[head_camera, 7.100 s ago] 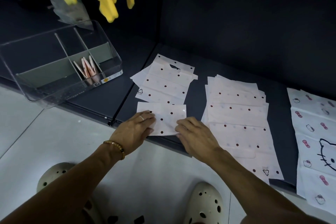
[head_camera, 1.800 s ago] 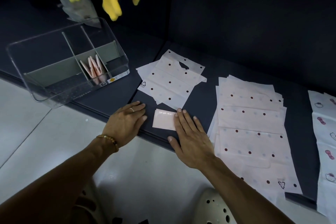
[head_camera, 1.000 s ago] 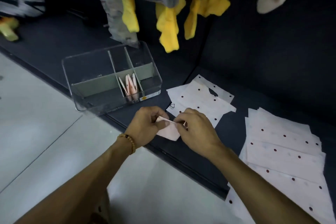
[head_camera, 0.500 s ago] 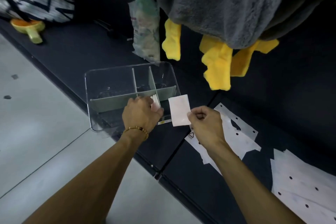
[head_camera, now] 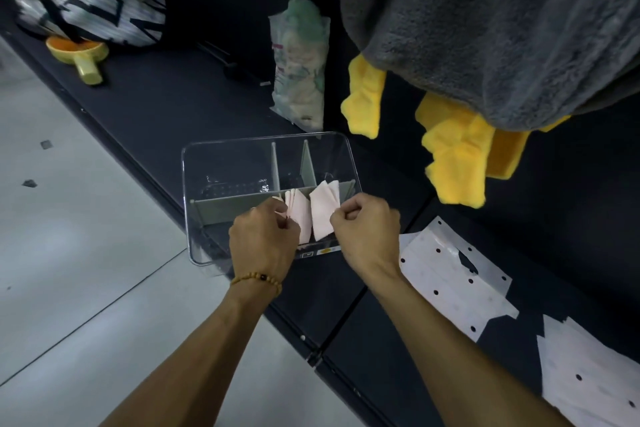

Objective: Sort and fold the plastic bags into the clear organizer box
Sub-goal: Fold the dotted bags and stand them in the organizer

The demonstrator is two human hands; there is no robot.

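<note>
Small pink folded plastic bag (head_camera: pixel 322 215) went from flat on the dark shelf, up in the right hand (head_camera: pixel 363 230), into the clear plastic organizer box (head_camera: pixel 221 163) w/ the other folded bags. Left hand (head_camera: pixel 263 239) moved to hold those aside.

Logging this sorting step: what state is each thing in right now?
left hand: grip holding the folded bags aside
right hand: pinching new folded bag, sliding it in
clear organizer box: open, other compartments hold no bags
dotted bags: flat, unfolded on shelf
</note>
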